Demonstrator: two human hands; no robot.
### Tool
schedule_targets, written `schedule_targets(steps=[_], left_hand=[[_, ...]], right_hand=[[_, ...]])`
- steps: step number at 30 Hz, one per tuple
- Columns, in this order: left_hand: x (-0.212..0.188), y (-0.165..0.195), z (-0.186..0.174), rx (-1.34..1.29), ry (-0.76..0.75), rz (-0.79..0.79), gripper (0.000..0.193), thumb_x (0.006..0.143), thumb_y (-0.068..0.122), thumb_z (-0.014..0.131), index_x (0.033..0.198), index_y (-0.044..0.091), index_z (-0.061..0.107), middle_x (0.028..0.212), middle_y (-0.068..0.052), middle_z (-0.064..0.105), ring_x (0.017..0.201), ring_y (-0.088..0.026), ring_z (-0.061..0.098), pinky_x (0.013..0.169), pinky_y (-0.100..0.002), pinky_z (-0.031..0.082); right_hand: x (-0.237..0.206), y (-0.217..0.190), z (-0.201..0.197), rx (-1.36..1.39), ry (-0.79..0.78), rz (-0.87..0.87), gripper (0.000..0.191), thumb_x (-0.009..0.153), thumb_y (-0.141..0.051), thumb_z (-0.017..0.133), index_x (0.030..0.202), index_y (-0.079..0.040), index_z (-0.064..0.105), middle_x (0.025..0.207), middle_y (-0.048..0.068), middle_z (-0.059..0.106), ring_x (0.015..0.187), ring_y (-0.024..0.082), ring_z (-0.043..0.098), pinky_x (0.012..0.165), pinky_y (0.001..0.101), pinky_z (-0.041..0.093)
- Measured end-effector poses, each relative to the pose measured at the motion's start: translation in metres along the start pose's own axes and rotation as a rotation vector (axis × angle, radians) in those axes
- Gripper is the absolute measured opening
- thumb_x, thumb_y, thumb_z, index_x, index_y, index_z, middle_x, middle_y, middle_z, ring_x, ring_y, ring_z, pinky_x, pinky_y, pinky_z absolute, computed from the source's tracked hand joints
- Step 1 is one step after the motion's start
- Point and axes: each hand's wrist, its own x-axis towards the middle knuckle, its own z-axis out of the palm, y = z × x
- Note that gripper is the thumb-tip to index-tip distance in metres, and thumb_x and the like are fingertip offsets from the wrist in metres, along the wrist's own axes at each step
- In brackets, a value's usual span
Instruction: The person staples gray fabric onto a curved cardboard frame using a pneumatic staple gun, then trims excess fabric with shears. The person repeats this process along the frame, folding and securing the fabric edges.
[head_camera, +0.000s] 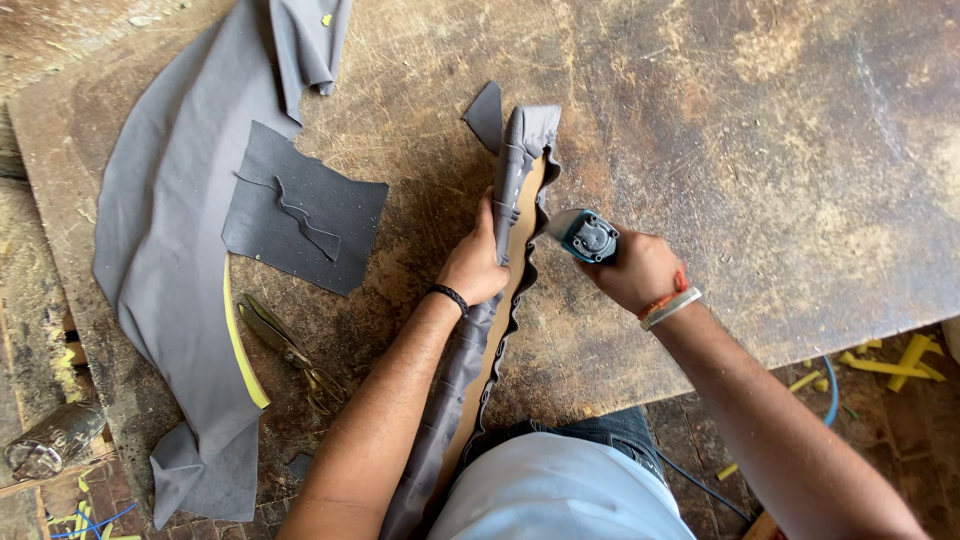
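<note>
long grey fabric-wrapped board (500, 300), puckered edges

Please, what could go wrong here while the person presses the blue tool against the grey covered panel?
1. The left hand grips the panel right beside the blue tool in the right hand; its fingers might get hit.
2. The panel stands on edge, so it may slip.
3. The scissors lie near the left forearm.

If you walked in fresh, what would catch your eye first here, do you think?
First, the long panel wrapped in grey fabric at the centre, pressed down by the left hand while the right hand holds a blue-capped tool against its edge. Next, the big grey cloth on the left of the worn table, with scissors beside it.
</note>
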Motion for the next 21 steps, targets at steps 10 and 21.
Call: schedule_targets(steps=[10,21], left_hand=[[0.062,0.005,0.010,-0.051,0.553,0.158,0.103,0.083,0.004,0.070,0.164,0.021,0.009,0.138,-0.019,0.064,0.109,-0.036,0.071,0.085,-0.047,0.061],[0.076,0.011,0.049,-0.740,0.266,0.163,0.096,0.096,0.053,0.066,0.165,0.006,0.019,0.164,-0.023,0.036,0.149,-0.039,0.040,0.121,-0.050,0.034]], right_hand=[[0.002,-0.022,0.046,0.878,0.122,0.155,0.034,0.096,-0.028,0.063,0.124,-0.009,0.063,0.107,0.009,0.070,0.092,0.019,0.070,0.083,0.0348,0.059],[0.081,-0.064,0.126,1.496,0.626,0.379,0.028,0.109,-0.028,0.052,0.096,-0.005,0.060,0.084,0.005,0.066,0.073,0.012,0.060,0.066,0.0323,0.052]])
